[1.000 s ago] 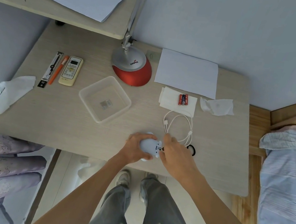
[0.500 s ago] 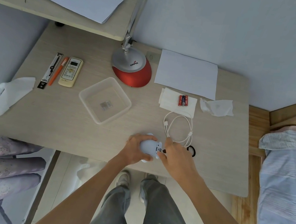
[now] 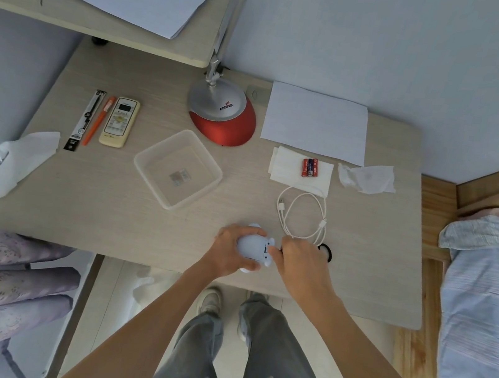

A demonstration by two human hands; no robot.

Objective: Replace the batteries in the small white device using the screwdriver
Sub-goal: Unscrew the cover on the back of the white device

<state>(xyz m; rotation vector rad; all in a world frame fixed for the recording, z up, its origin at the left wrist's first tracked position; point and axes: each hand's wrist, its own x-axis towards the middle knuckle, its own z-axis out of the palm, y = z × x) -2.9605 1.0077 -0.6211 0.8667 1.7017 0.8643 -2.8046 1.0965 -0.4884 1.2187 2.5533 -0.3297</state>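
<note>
The small white device (image 3: 251, 245) lies near the desk's front edge, and my left hand (image 3: 232, 249) is wrapped around it from the left. My right hand (image 3: 298, 262) pinches at the device's right end, fingers closed on a thin dark tool that looks like the screwdriver; almost all of it is hidden by the fingers. A few red and dark batteries (image 3: 310, 167) lie on a folded white tissue (image 3: 289, 175) further back on the right.
A white cable (image 3: 301, 216) and a black hair band (image 3: 327, 253) lie just behind my right hand. A clear plastic tray (image 3: 147, 166), a red lamp base (image 3: 228, 126), a remote (image 3: 119, 122), an orange pen (image 3: 98, 121), paper sheets and crumpled tissues also sit on the desk (image 3: 93, 196).
My right hand's fingers have shifted slightly at the device's right end. The left hand and the device stay where they were.
</note>
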